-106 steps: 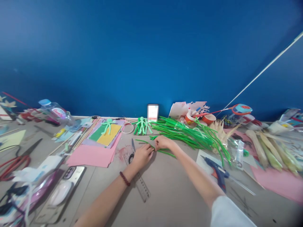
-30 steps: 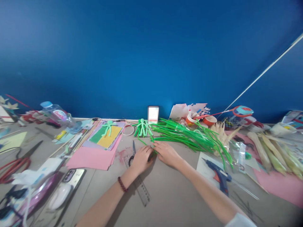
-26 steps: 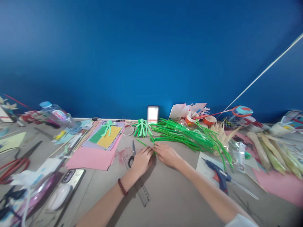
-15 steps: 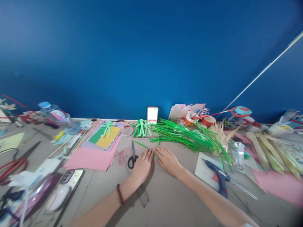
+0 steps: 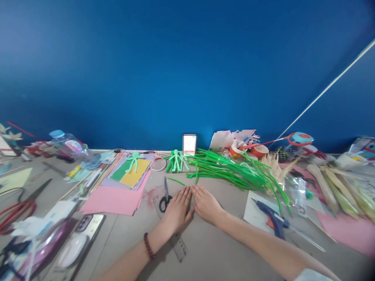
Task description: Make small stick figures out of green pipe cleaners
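the left hand (image 5: 176, 208) and the right hand (image 5: 206, 203) lie flat, palms down, side by side on the grey tabletop (image 5: 211, 246), fingers stretched out and thumbs touching, clamped on nothing. a short loose green pipe cleaner (image 5: 176, 181) lies just beyond the left fingertips. black-handled scissors (image 5: 166, 196) sit just left of the left hand, over a clear plastic ruler (image 5: 179, 246). a heap of long green pipe cleaners (image 5: 234, 171) spreads beyond the right hand.
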Available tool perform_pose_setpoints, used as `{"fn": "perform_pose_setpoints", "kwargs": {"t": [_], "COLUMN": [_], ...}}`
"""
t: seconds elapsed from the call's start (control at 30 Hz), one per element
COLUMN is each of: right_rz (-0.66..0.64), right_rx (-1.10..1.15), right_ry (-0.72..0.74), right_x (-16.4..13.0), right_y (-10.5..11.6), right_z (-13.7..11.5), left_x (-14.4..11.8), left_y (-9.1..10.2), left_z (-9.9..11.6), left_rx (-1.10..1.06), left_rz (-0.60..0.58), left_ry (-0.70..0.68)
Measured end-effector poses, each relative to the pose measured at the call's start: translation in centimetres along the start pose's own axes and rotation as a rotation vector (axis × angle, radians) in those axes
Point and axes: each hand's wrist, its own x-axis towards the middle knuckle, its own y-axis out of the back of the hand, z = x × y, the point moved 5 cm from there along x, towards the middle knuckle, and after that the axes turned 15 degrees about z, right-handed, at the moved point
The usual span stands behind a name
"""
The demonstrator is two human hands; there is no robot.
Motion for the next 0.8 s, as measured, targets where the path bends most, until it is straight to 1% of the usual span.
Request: {"fn": "perform_pose_setpoints", "kwargs": {"t": [0.07, 0.13, 0.2, 0.27, 0.4, 0.57, 0.7, 0.8], "right_rz": [-0.017, -0.032, -0.029, -0.036, -0.043, -0.040, -0.042, -0.039], "right_rx": [-0.021, 0.022, 0.113, 0.215, 0.348, 0.350, 0.358, 0.356], "right_ry": [0.034, 0.040, -0.023, -0.140, -0.248, -0.314, -0.358, -0.367], "right_x": [0.2, 0.1, 0.0, -0.2, 0.1, 1.1, 1.2, 1.2], "right_y": [-0.1, 0.1, 0.5, 1.0, 1.6, 1.7, 1.8, 1.9], "right_z": [-0.3, -0.1, 0.6, 1.8, 3.2, 3.9, 4.2, 4.2], "left_x": [0.2, 0.4, 0.5, 0.6, 0.6, 0.8, 0.8, 1.0], "left_y": [0.0, 0.1, 0.2, 0.3, 0.6, 1.0, 1.3, 1.5], "left_z": [0.0, 0.0, -0.1, -0.3, -0.5, -0.9, -1.3, -1.2], "left_rx": [0.009, 0.014, 0.025, 0.024, 0.027, 0.009, 0.018, 0.027], "left_rz": [-0.008, -0.010, 0.001, 0.014, 0.003, -0.017, -0.020, -0.007], "left_ry": [0.004, 0.001, 0.001, -0.008, -0.012, -0.006, -0.002, -0.007]}}
